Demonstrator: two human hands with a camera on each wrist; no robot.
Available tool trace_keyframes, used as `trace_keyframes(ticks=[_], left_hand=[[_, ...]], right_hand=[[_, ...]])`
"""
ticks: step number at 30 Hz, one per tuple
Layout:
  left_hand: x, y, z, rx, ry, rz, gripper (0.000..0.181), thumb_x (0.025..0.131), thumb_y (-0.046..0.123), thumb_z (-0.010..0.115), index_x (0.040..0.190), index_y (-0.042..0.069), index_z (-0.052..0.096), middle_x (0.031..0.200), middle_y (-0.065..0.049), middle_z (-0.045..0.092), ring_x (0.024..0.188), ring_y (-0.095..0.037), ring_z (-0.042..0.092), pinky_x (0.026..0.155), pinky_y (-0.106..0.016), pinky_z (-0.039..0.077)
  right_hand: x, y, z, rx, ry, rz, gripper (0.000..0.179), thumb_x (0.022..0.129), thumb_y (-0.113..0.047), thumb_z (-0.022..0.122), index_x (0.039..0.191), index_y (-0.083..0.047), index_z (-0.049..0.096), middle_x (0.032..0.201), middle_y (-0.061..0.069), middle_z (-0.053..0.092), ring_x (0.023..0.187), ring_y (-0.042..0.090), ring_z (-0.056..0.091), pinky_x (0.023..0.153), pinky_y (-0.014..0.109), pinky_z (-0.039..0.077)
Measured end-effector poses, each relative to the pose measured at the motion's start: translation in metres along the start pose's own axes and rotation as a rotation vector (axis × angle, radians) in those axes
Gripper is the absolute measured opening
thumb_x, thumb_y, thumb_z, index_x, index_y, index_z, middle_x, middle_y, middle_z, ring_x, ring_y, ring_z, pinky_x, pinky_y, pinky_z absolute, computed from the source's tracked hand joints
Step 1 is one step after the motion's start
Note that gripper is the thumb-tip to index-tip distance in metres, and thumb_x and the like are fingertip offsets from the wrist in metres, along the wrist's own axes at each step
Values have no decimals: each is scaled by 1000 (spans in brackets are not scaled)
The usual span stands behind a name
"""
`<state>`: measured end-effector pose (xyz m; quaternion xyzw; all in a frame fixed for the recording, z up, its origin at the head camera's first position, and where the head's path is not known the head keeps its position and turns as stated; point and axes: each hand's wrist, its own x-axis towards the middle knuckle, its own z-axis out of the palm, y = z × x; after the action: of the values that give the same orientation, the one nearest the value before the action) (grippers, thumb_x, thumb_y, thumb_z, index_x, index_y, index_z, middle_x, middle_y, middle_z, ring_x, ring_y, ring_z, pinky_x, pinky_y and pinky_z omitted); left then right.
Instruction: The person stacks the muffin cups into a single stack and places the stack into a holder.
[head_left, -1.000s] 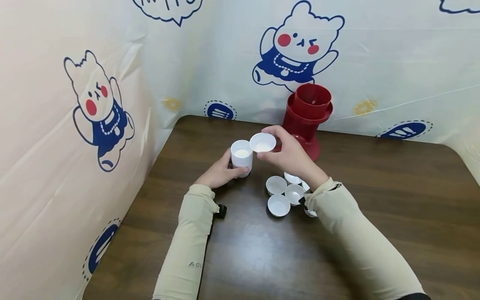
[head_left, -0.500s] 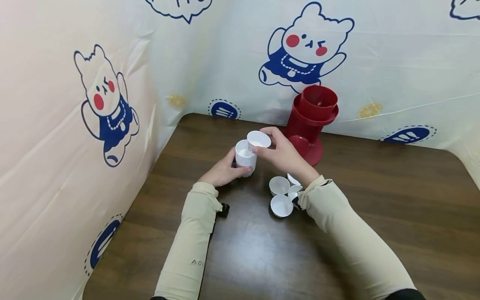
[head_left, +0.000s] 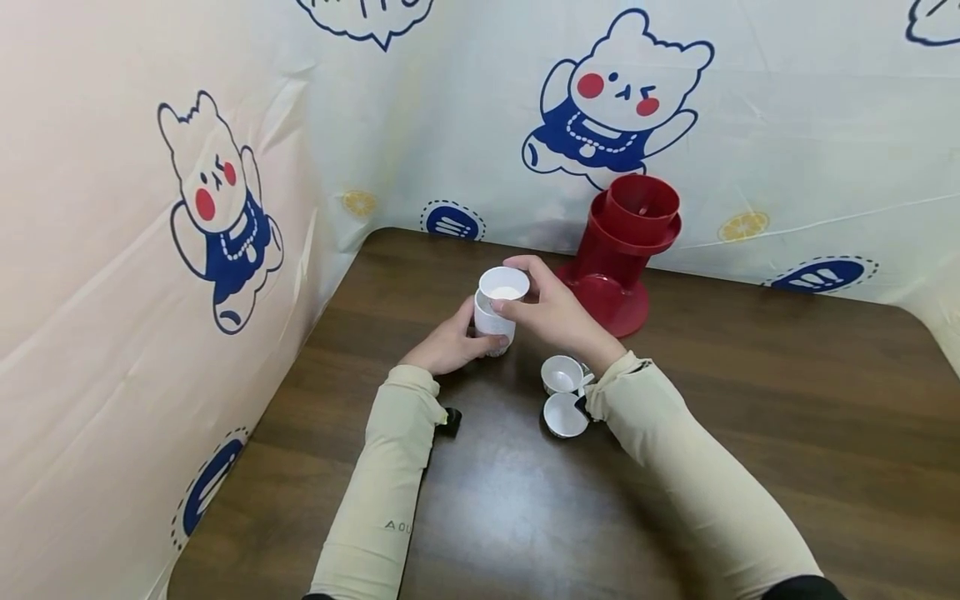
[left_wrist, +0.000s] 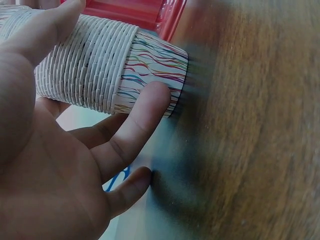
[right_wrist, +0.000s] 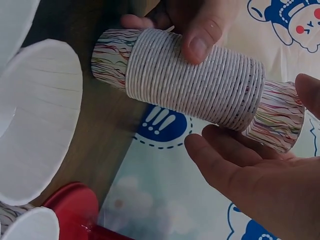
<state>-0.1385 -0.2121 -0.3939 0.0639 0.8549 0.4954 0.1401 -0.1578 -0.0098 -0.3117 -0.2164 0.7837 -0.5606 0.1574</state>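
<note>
My left hand (head_left: 450, 343) grips a tall stack of nested white paper cups (head_left: 495, 329), thumb on the near side. In the left wrist view the stack (left_wrist: 85, 62) shows closely packed rims, and the lowest cup carries wavy coloured lines. At the stack's upper end my right hand (head_left: 558, 308) holds a single paper cup (head_left: 504, 281) by its rim, between thumb and fingers. The right wrist view has this cup (right_wrist: 275, 115) lined up with the stack, its narrow end inside the top rim. Several loose paper cups (head_left: 562, 375) stand beside my right wrist, partly hidden by the sleeve.
Behind my right hand stands a red plastic holder (head_left: 618, 242) with a round tube top and a wide base. Brown wooden table (head_left: 787, 400) runs under everything. Printed cloth (head_left: 420, 108) hangs along the table's back and left edges.
My right hand has brought its cup left and over the stack's mouth, from beside it to lined up with it. The left hand keeps its grip. The right sleeve now covers more loose cups.
</note>
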Motion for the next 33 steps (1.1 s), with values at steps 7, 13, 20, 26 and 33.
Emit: trace_keyframes(ticks=[7,13,20,26,33], left_hand=[[1,-3,0,7,1,2,88,90,50,73,158,30,21,145,-7,47,125,-28,49,108,-50,36],[2,-3,0,10,-7,9,88,91,48,73,159,30,19,149,-7,43,128,-27,47,110,-49,35],[-1,0,0,24,-1,1,84,92,46,72,157,26,24,147,-8,45,125,-29,48,108,-48,36],[0,0,1,30,-1,-1,86,91,49,72,157,26,23,145,-9,47,125,-28,48,107,-49,37],[2,-3,2,12,9,-14,90,89,49,75,158,27,21,140,-8,51,127,-28,48,109,-49,35]], right_hand=[[5,4,4,17,-18,-1,60,95,-13,69,145,-9,37,132,13,53,119,29,56,100,44,47],[5,13,8,-53,-61,63,60,95,-17,70,144,-13,36,133,11,50,120,31,52,101,45,45],[5,23,6,-85,-152,117,76,96,-24,69,154,-12,22,143,13,42,131,32,45,106,47,41],[-2,23,-9,-75,-174,159,89,95,-29,70,160,-16,12,159,15,27,142,36,35,108,53,39],[-24,19,-39,-72,-131,174,84,97,-30,68,161,-19,15,161,17,26,142,40,35,108,55,38]])
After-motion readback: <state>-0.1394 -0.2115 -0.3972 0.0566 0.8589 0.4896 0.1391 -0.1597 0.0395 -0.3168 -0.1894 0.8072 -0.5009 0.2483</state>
